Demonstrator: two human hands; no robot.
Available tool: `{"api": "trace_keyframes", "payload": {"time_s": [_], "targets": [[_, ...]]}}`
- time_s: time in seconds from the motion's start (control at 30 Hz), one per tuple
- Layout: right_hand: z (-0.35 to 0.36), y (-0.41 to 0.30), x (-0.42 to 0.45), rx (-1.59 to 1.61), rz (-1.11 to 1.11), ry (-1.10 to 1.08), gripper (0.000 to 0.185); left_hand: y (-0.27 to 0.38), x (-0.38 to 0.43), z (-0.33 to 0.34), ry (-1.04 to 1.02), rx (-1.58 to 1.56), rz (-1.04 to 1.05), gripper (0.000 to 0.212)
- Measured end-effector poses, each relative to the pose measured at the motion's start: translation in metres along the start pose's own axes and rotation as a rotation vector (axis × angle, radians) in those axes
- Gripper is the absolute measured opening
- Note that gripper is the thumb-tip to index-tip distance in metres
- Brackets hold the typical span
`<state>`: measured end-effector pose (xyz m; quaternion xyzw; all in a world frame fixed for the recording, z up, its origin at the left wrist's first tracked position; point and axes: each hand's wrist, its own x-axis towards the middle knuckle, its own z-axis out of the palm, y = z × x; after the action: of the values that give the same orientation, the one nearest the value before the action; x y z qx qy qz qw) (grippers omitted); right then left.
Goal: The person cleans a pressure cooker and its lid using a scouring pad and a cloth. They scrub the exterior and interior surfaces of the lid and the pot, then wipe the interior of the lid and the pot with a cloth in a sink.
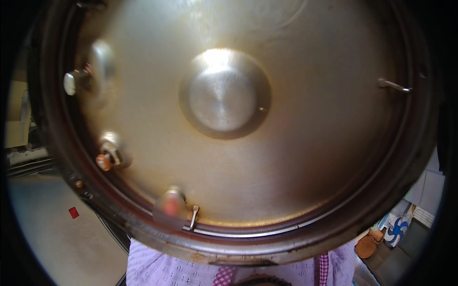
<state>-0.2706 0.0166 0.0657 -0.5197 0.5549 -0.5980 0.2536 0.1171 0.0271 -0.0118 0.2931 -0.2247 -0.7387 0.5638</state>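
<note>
Neither of my hands is in view. Directly before me, a large round metal lid or drum end [304, 125], brown-stained at its edge, fills most of the picture. At its centre lies a round raised or sunken disc [222, 94]; I cannot tell which. A dark reddish-brown rim [397, 178] runs around it. Metal fittings stand out at the left, among them one with a pale end [70, 84] and one with an orange-brown end [103, 162]. Low on the rim sits a blurred round part [170, 211] with a red spot. Small metal clips [194, 217] cross the inner edge.
Purple clothing [164, 266] shows below the rim. At the left is a pale surface [46, 228] with a small red piece [73, 212]. At the lower right stand a blue-and-white package [396, 230] and a round brown item [365, 246], near white tiles [427, 186].
</note>
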Motion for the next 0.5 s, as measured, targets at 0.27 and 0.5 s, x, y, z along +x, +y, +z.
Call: {"api": "trace_keyframes", "payload": {"time_s": [0.27,0.5], "targets": [[-0.013,0.003,0.002,-0.008,-0.003,0.064,0.042,0.020,0.016,0.001,-0.007,0.044,0.100,0.040],[0.001,-0.043,0.008,-0.068,-0.109,-0.104,0.039,0.014,0.088,0.017,-0.104,0.054,0.153,0.040]]}}
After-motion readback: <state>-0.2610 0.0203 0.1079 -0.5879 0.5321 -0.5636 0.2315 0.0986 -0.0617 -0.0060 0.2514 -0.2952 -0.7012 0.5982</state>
